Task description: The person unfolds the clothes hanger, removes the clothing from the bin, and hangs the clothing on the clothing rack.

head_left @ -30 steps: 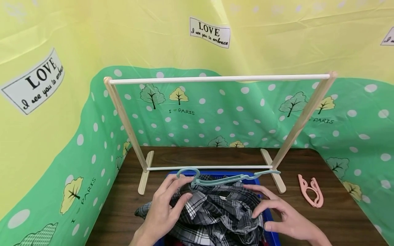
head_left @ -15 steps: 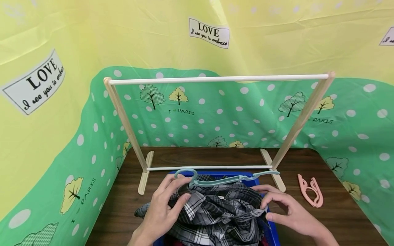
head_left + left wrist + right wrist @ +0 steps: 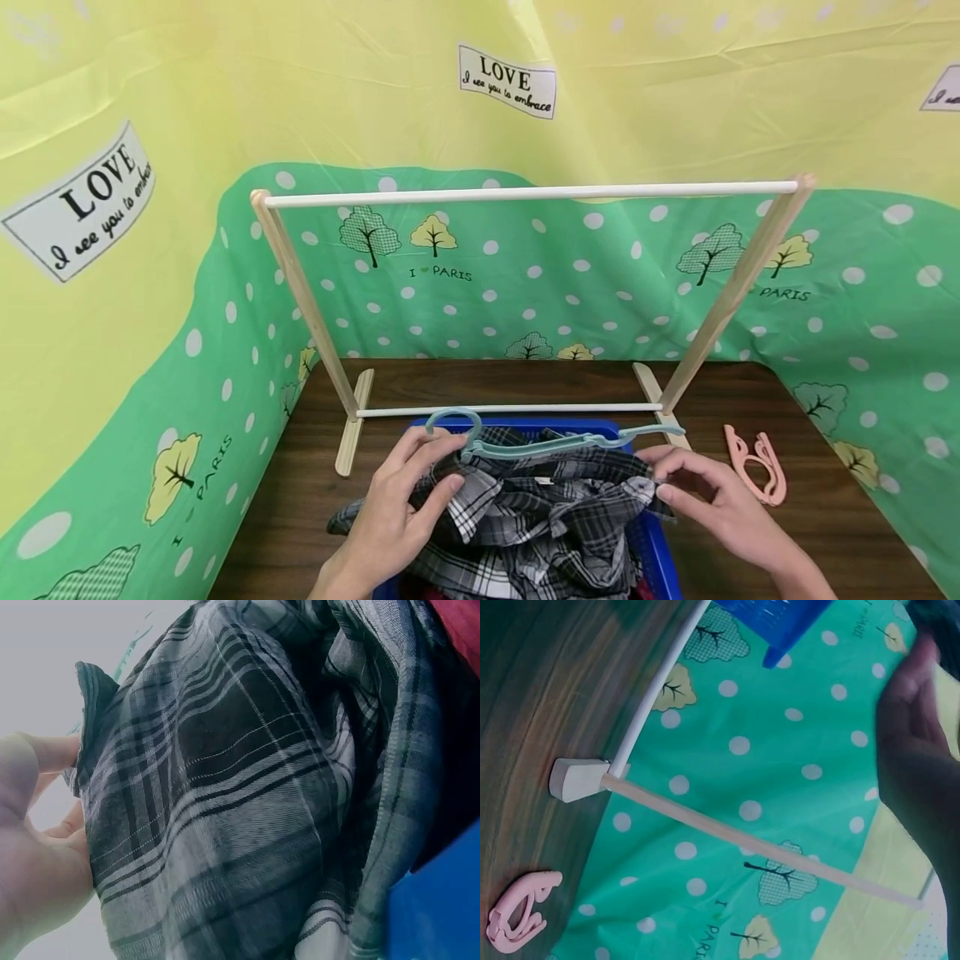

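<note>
A black, grey and white plaid shirt lies bunched over the blue basket, with a small white label near its top edge. My left hand pinches the shirt's left part beside the hook of a light-blue hanger. That hanger stretches rightward along the shirt's top edge, its right arm sticking out past the cloth. Between thumb and fingers, my right hand pinches the shirt's right edge, just below the hanger's end. In the left wrist view, the shirt hangs in folds beside my left hand.
Behind the basket stands a wooden rack with a white top rail and a lower white rail. A folded pink hanger lies right on the brown table. Red cloth shows in the left wrist view.
My right hand has shifted right and slightly up, drawing the shirt's right edge outward toward the hanger's end. My left hand has stayed nearly in place.
</note>
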`<action>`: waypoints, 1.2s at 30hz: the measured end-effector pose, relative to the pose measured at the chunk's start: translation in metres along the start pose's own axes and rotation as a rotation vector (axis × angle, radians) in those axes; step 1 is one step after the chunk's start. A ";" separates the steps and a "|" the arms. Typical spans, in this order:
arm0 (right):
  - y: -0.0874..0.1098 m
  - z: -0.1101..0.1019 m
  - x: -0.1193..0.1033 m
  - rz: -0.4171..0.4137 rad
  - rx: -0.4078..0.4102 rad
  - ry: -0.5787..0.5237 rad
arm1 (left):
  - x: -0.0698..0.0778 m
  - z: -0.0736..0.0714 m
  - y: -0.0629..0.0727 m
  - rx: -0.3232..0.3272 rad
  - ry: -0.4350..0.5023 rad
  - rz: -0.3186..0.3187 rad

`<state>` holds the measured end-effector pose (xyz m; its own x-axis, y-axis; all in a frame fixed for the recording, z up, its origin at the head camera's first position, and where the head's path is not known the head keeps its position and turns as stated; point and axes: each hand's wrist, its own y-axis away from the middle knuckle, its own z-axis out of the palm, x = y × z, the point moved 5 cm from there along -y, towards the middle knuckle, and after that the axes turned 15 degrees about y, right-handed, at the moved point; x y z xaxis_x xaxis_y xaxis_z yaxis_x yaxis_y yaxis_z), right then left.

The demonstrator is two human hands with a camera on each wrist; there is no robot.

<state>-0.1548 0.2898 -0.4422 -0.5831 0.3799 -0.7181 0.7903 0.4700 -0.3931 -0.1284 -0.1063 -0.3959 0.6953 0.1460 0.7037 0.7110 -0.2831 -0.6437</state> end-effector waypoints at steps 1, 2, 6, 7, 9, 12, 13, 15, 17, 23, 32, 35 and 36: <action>0.000 -0.001 -0.001 -0.003 0.026 -0.006 | 0.000 0.000 0.000 0.000 -0.001 -0.001; -0.001 -0.003 -0.001 -0.007 0.055 -0.014 | 0.000 0.000 0.000 -0.001 -0.003 0.001; -0.004 -0.008 -0.003 -0.075 0.168 -0.075 | 0.000 0.000 0.000 0.003 -0.003 0.004; -0.004 -0.009 -0.003 -0.086 0.192 -0.086 | 0.000 0.001 0.000 0.004 0.001 0.004; -0.005 -0.010 -0.003 -0.083 0.219 -0.099 | 0.000 0.001 0.000 0.006 0.005 0.000; -0.004 -0.010 0.000 -0.022 0.222 -0.086 | -0.002 0.000 0.001 0.010 0.004 -0.016; -0.004 -0.009 0.001 0.005 0.213 -0.076 | -0.002 0.000 0.001 0.010 0.005 -0.027; -0.005 -0.008 0.004 0.047 0.191 -0.059 | -0.003 0.000 0.002 0.003 0.002 -0.045; -0.005 -0.006 0.006 0.066 0.168 -0.047 | -0.004 0.000 0.003 -0.016 0.019 -0.053; -0.006 -0.002 0.010 0.065 0.136 -0.044 | -0.003 0.000 0.002 -0.118 0.191 -0.086; -0.009 0.002 0.014 0.076 0.106 -0.056 | -0.002 -0.005 0.006 -0.166 0.239 -0.164; -0.010 0.003 0.015 0.069 0.094 -0.062 | -0.001 -0.006 0.008 -0.178 0.234 -0.186; -0.010 0.004 0.016 0.067 0.091 -0.062 | -0.002 -0.006 0.008 -0.181 0.235 -0.191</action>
<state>-0.1713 0.2883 -0.4518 -0.5180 0.3567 -0.7775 0.8425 0.3701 -0.3915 -0.1243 -0.1150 -0.4005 0.4932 -0.0034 0.8699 0.7812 -0.4382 -0.4446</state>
